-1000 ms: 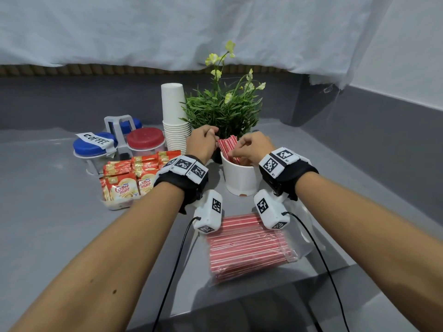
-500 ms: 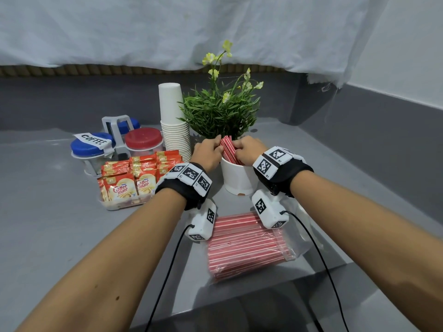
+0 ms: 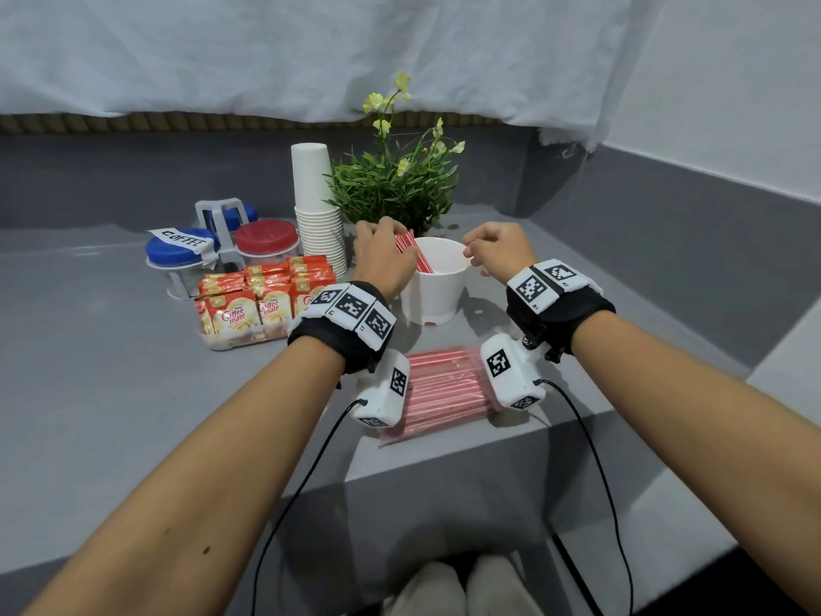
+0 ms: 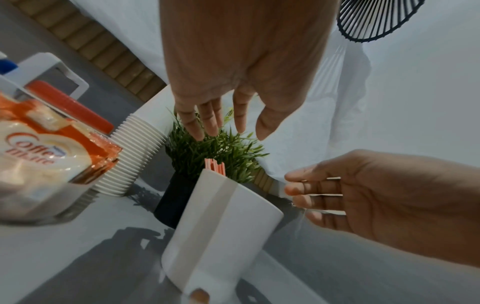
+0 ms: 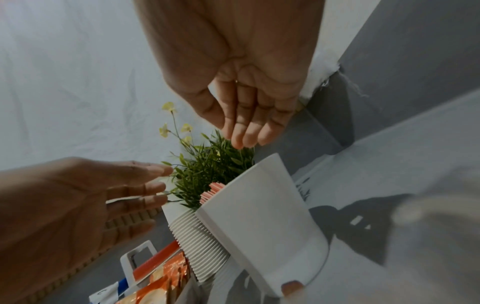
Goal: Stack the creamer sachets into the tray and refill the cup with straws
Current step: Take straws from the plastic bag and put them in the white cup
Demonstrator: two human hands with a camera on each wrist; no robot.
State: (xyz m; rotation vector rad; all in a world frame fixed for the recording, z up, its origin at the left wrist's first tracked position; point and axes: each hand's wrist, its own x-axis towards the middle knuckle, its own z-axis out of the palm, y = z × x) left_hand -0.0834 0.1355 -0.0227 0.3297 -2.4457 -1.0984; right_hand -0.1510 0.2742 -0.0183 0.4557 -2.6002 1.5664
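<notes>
Both forearms reached forward, wrists level, each wearing a black band with tag markers. Left hand (image 3: 383, 260) was palm-down, fingers (image 4: 205, 121) loosely extended, holding nothing. Right hand (image 3: 497, 253) was apart from it, fingers (image 5: 249, 131) relaxed and together, also holding nothing.

"Coffee mate" on sachets (image 3: 235, 313); "COFFEE" on jar label (image 3: 182, 238).

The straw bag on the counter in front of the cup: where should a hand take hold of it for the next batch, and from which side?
Judging from the head view, the straw bag lies flat with its straws running left to right, partly under both wrist cameras. Its right end looks like loose clear plastic, probably the mouth. I would come from above with the right hand and pinch straws near that end, while the left hand steadies the bag.
</notes>
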